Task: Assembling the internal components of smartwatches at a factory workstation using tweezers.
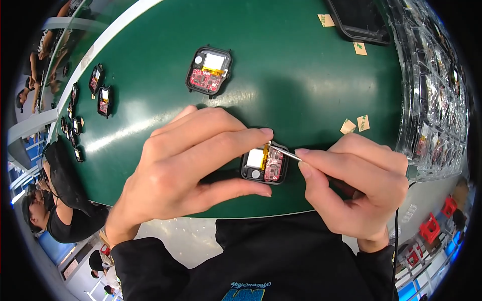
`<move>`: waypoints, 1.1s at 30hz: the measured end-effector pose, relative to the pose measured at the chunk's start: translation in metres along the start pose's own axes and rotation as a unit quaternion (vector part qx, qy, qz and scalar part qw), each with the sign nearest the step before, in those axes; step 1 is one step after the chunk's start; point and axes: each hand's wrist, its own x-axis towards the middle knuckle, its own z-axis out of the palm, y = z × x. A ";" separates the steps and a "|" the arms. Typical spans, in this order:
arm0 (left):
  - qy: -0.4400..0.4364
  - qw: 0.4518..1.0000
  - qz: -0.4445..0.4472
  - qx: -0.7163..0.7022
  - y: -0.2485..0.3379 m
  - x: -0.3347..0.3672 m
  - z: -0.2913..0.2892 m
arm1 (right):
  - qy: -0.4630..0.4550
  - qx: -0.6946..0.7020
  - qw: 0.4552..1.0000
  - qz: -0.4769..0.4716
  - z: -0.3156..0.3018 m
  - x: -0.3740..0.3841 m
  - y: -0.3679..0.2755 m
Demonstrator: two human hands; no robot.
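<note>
My left hand steadies an open black device housing between thumb and fingers, near the table's front edge. Inside this housing are a red circuit board, a white battery, yellow tape and a round pale part. My right hand pinches slim silver tweezers, most of their length hidden in the palm. Their tip touches or hovers over the housing's upper edge, by the yellow tape and my left index fingertip. A second open housing with similar parts lies farther back on the table.
Several more housings lie at the table's left side. Clear plastic trays are stacked along the right edge. A black tray-like item sits at the far right, with small tan stickers nearby. A co-worker sits at the left.
</note>
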 end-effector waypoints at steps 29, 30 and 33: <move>-0.005 0.999 -0.037 -0.015 0.003 0.004 -0.004 | 0.021 -0.058 0.995 -0.083 0.005 -0.006 0.003; -0.005 0.999 -0.036 -0.017 0.002 0.004 -0.003 | 0.021 -0.060 0.995 -0.080 0.005 -0.006 0.003; -0.007 0.999 -0.032 -0.021 0.001 0.004 -0.004 | 0.021 -0.065 0.994 -0.084 0.005 -0.006 0.003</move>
